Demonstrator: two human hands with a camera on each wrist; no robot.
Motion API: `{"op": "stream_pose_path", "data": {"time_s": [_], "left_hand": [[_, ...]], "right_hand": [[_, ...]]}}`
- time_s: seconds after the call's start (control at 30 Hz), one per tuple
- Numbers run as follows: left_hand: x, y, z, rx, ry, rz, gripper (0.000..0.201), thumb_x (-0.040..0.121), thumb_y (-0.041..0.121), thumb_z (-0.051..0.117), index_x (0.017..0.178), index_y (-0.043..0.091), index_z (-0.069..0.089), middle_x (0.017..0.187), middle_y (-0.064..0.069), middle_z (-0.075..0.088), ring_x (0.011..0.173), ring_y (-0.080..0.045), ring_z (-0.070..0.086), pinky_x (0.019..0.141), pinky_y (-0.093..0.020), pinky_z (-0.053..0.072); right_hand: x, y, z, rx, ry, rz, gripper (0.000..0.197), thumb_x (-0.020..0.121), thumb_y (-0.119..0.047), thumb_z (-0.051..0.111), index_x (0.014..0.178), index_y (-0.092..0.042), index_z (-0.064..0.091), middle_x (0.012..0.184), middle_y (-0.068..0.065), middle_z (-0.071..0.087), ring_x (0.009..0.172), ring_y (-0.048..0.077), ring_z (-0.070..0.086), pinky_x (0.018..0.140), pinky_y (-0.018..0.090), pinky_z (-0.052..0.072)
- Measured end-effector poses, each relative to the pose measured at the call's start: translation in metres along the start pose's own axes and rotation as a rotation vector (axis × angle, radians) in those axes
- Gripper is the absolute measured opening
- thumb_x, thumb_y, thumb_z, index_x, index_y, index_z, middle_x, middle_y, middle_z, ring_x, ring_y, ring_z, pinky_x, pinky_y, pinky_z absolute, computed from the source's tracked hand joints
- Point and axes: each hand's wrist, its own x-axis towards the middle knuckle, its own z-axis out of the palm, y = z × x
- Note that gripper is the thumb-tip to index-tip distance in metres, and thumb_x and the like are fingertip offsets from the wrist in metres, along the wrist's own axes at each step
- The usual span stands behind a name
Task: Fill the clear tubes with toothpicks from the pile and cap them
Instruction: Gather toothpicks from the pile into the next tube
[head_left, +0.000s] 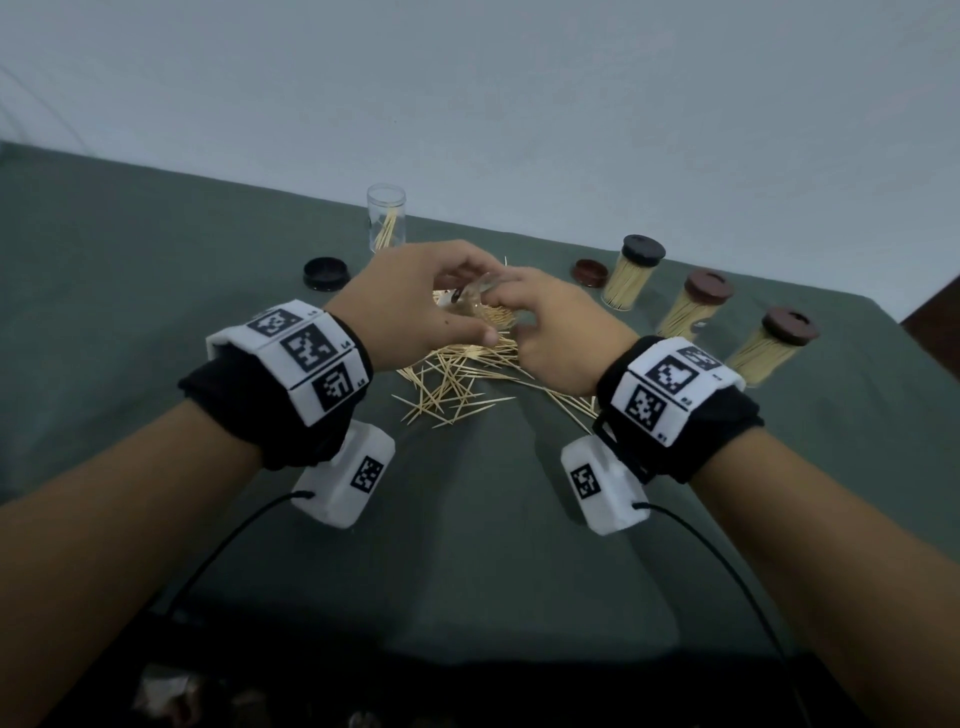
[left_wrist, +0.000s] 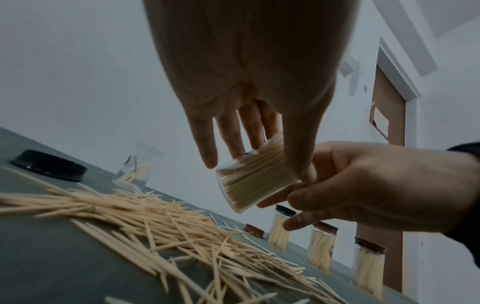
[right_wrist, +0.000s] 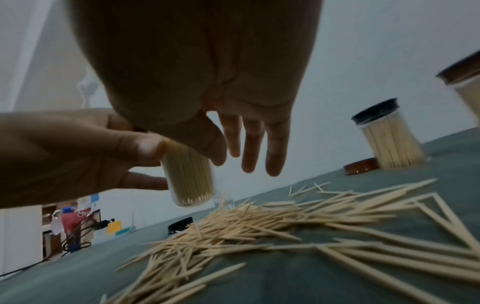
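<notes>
Left hand (left_wrist: 249, 82) grips a clear plastic tube packed with toothpicks (left_wrist: 253, 181), thumb against fingers, tilted, held above the loose pile of pale wooden toothpicks (head_left: 462, 369). Right hand (head_left: 550, 332) pinches the same tube with thumb and forefinger, other fingers spread. Pile lies on grey-green cloth table (head_left: 156, 260). Three capped full tubes (head_left: 693, 309) stand right; loose black cap (head_left: 326, 273) left.

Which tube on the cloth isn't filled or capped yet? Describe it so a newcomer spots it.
Start at the toothpick pile mid-table on the green cloth. Look past both hands to the far edge by the wall, where one clear tube stands alone. Unlike the three capped tubes packed full on the right, it is open-topped and holds only a few leaning toothpicks.
</notes>
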Motion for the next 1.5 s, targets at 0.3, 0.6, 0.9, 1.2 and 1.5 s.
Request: {"op": "stream_pose_path", "data": {"time_s": [0.3, 0.6, 0.9, 1.2, 1.5], "left_hand": [[0.001, -0.001, -0.001, 0.015, 0.005, -0.012, 0.056, 0.07, 0.029, 0.086, 0.12, 0.029, 0.062, 0.112, 0.018, 0.066, 0.109, 0.01, 0.057, 0.083, 0.003, 0.038], [0.007, -0.016, -0.022, 0.066, 0.099, -0.165, 0.058, 0.067, 0.033, 0.087, 0.118, 0.029, 0.061, 0.112, 0.014, 0.067, 0.106, -0.002, 0.062, 0.098, -0.023, 0.046], [0.006, -0.021, -0.037, 0.06, 0.149, -0.205, 0.057, 0.067, 0.035, 0.087, 0.117, 0.027, 0.062, 0.109, 0.012, 0.066, 0.102, -0.003, 0.063, 0.091, -0.017, 0.048], [0.008, -0.026, -0.044, 0.092, 0.177, -0.237, 0.056, 0.067, 0.036, 0.087, 0.117, 0.027, 0.063, 0.109, 0.012, 0.066, 0.101, -0.003, 0.063, 0.092, -0.019, 0.048], [0.01, -0.024, -0.042, 0.046, 0.17, -0.25, 0.056, 0.065, 0.036, 0.088, 0.115, 0.027, 0.063, 0.107, 0.011, 0.067, 0.099, -0.005, 0.065, 0.098, -0.03, 0.051]], "right_hand": [[-0.005, -0.004, -0.003, 0.057, 0.087, -0.059, 0.054, 0.077, 0.01, 0.052, 0.12, -0.019, 0.065, 0.137, 0.0, 0.053, 0.125, 0.02, 0.05, 0.106, 0.03, 0.038], [-0.007, 0.003, -0.016, 0.166, 0.146, 0.028, 0.033, 0.085, -0.023, 0.071, 0.11, -0.038, 0.057, 0.118, -0.018, 0.058, 0.103, 0.0, 0.059, 0.084, 0.024, 0.049], [0.011, -0.004, 0.016, -0.272, -0.288, 0.097, 0.098, 0.062, -0.063, 0.079, 0.143, -0.034, 0.032, 0.151, -0.009, 0.034, 0.135, 0.018, 0.037, 0.109, 0.046, 0.038], [0.063, -0.004, 0.015, -0.338, -0.279, 0.163, 0.086, 0.075, -0.056, 0.073, 0.146, -0.026, 0.037, 0.143, 0.002, 0.049, 0.129, 0.024, 0.047, 0.104, 0.035, 0.039], [0.064, 0.008, 0.015, -0.278, -0.188, 0.132, 0.044, 0.085, -0.037, 0.071, 0.127, -0.03, 0.063, 0.118, -0.002, 0.068, 0.108, 0.019, 0.061, 0.091, 0.027, 0.046]]}}
